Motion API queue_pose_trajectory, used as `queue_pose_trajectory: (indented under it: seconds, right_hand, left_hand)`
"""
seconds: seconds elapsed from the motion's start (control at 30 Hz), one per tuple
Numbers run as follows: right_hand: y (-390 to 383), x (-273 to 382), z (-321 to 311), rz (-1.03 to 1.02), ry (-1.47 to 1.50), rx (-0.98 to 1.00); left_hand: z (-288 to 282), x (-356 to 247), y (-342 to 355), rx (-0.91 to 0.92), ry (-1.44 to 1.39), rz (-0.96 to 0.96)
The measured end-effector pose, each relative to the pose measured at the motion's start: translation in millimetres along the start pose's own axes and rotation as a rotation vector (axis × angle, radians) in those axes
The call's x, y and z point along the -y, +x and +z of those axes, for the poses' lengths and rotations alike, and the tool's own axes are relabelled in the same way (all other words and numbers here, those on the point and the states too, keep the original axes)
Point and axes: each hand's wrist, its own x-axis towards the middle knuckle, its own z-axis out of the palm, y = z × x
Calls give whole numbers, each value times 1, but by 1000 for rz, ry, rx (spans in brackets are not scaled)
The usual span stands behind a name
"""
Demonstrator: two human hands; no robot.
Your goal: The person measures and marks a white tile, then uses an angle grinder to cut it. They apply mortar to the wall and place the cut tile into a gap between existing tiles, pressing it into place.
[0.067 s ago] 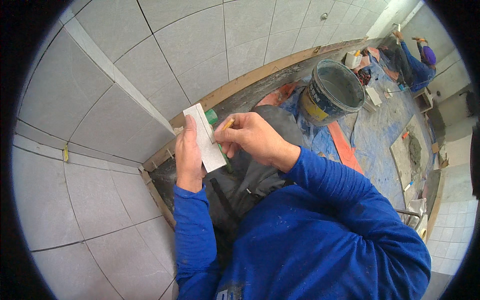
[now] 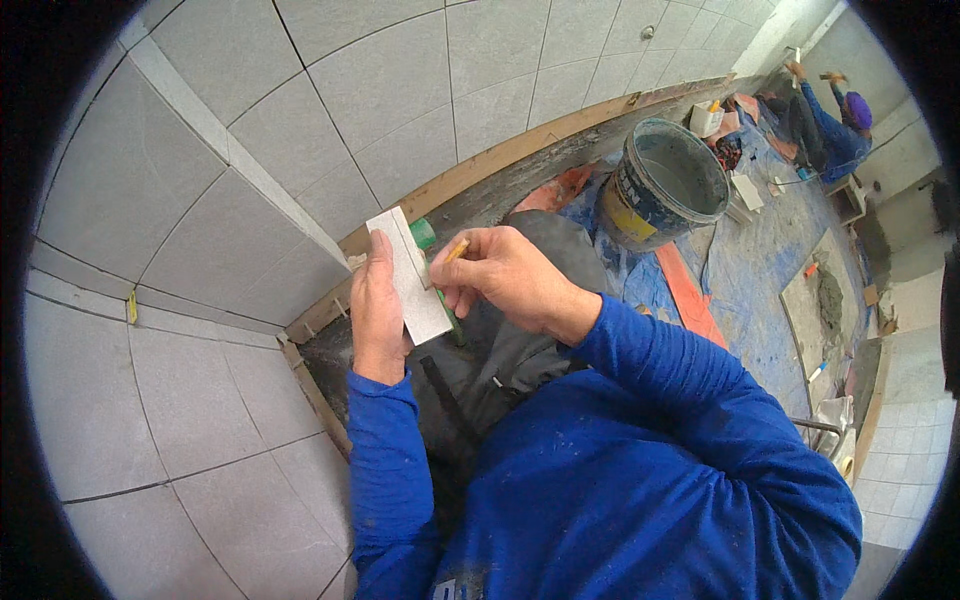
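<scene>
From afar, I see the left hand (image 2: 377,310) clamped on the tile (image 2: 428,315), left of the bucket (image 2: 628,192); the right hand (image 2: 505,270) pinches a pencil (image 2: 458,249) over it, fingers together. A thin line (image 2: 411,254) already marks its face; whether it's complete, I cannot tell.

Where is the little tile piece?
In the head view, the tile piece is left of centre, in the left hand, with the right hand at its right edge.

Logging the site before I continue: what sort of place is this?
Probably a room under construction or renovation: large grey rectangular wall tiles, a round dark plastic bucket, and stained blue plastic sheeting.
</scene>
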Motion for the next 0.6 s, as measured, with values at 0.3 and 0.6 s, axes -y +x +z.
queue_pose_trajectory:
  seconds: [0.3,0.6]
  right_hand:
    - [-21,4,-2,23,-60,48]
    - [-42,-3,-2,25,-91,68]
  left_hand:
    - [-2,0,-1,-41,100,12]
    - [5,-2,-1,-113,120,51]
